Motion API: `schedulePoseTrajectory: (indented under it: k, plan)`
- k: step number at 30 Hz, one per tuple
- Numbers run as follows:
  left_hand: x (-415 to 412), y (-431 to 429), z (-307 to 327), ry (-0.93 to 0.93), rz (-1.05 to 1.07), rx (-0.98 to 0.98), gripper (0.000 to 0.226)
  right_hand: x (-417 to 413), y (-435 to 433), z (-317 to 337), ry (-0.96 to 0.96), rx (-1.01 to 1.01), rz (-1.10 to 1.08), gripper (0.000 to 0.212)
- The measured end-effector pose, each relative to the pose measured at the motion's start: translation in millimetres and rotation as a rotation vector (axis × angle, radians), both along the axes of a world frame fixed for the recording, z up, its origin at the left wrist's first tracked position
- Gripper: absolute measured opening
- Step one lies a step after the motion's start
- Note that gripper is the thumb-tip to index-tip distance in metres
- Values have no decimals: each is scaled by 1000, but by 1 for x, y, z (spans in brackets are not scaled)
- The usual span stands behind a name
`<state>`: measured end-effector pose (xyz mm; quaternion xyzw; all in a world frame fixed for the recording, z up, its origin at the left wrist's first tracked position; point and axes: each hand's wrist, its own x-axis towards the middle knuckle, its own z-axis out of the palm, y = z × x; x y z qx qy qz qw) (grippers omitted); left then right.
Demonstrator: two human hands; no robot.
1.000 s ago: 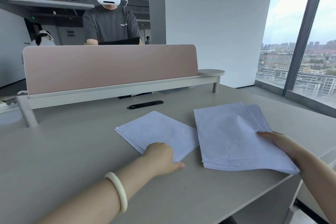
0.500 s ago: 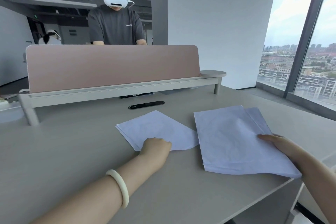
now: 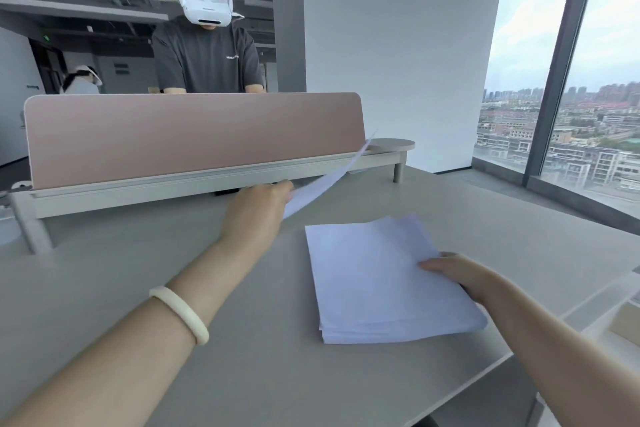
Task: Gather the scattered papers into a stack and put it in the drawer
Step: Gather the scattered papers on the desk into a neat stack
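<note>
Gray desk (image 3: pixel 138 288) fills the lower frame, its front-right edge cutting across the bottom right corner. Big window (image 3: pixel 602 97) on the right with 1 dark upright frame bar, city buildings outside. White wall (image 3: pixel 398 45) block behind the desk. Pink divider panel (image 3: pixel 190 135) stands along the desk's far side on a pale rail, with a round shelf (image 3: pixel 391 144) at the rail's right end. 1 person (image 3: pixel 207 59) in a dark tee stands behind the divider wearing a white headset (image 3: pixel 207 9). Stack of papers (image 3: pixel 374 281) lies flat on the desk, right of center and near the front-right edge, top sheets a bit fanned at the far corner. My right hand (image 3: pixel 457 274) grips the stack's right edge, thumb laid on top, other fingers mostly hidden by the paper. My left hand (image 3: pixel 256 215) is raised above the desk near the divider rail, seen from the back, fingers curled in and pinching the loose sheets (image 3: pixel 322 187) by their near-left end. These sheets are in the air, tilted up toward the right, their far tip in front of the round shelf, apart from the stack and up-left of it. Cannot tell how many sheets. Cream bracelet (image 3: pixel 180 314) on my left wrist. Tan surface at the far right edge, below desk level; cannot tell if it is the drawer.
</note>
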<state>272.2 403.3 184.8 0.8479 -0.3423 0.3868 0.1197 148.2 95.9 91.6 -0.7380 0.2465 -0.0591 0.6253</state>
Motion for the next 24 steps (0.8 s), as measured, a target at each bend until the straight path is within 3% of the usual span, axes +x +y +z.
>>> schedulePoseTrajectory:
  k: [2, 5, 10, 11, 13, 14, 15, 17, 19, 21, 24]
  plan:
    - [-19, -11, -9, -32, -111, 103, 31, 7, 9, -1, 17, 20, 34, 14]
    - [-31, -26, -46, -12, -154, 254, 45, 10, 15, -1, -6, 69, 45, 23]
    - [-30, -29, -98, -46, -236, 421, 47, 16, 2, -1, 43, 232, 4, 82]
    - [-27, -28, -104, -54, -267, 437, 45, 17, 1, -1, 54, 234, 42, 82]
    - [-27, -27, -112, -56, -362, 470, 32, 15, 3, 0, 61, 200, 112, 59]
    - [-27, -25, -116, 0, -424, 464, 19, 13, 5, 0, 73, 153, 140, 46]
    - [-25, -23, -117, 128, -455, 442, 28, 12, 6, -1, 74, 116, 155, 38]
    - [-29, -19, -105, 499, -434, 400, 67, 11, 7, -3, 49, 84, 174, 36]
    - [-28, -18, -94, 778, -423, 192, 66, 13, 7, -6, 8, 85, 178, 50]
    - [-9, -18, -96, 912, -287, -53, 56, 14, 9, -8, -36, 107, 180, 64]
    - [14, -20, -105, 1151, -127, -347, 83, 14, 16, -9, -141, 184, 179, 54]
